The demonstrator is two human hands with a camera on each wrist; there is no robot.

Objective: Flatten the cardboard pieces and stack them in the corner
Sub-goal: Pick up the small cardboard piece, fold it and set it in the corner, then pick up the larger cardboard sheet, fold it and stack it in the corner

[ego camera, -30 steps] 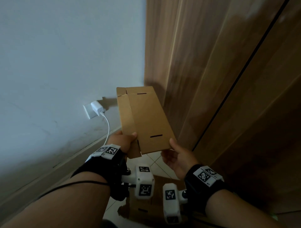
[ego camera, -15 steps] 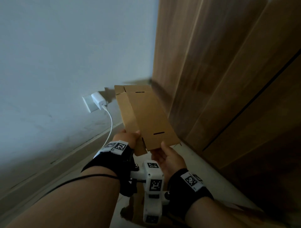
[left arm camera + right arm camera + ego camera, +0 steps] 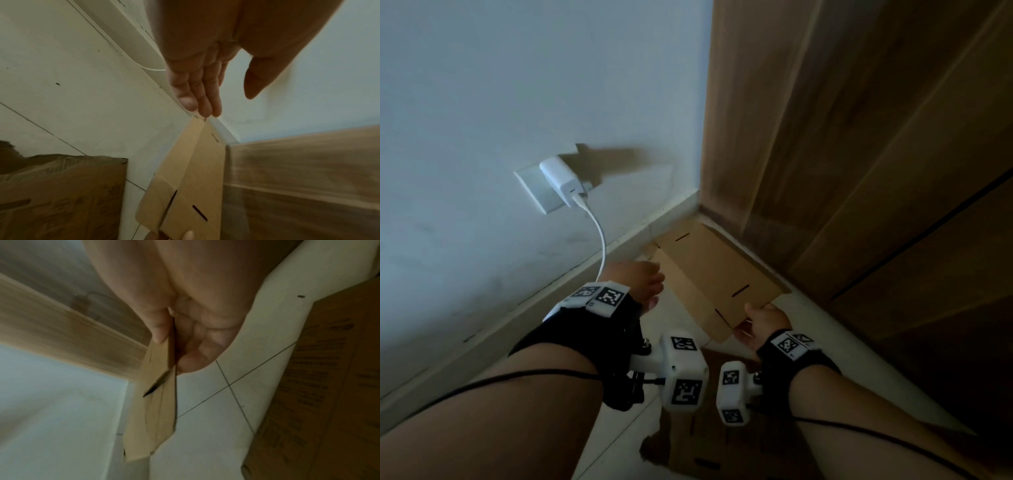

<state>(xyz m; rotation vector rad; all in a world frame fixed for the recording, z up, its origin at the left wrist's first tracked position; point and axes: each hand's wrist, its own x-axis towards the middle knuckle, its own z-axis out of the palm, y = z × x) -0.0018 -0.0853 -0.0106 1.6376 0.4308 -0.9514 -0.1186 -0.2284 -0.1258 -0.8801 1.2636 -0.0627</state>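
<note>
One cardboard piece point(image 3: 717, 274) between right hand point(image 3: 763, 325) fingers

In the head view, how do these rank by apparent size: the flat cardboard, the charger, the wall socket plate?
Largest to smallest:
1. cardboard
2. socket plate
3. charger
The last two look close; the charger hides part of the plate.

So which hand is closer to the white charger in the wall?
Left. The left hand is just below the charger, beside its cable. The right hand is farther away, pinching the cardboard piece.
</note>
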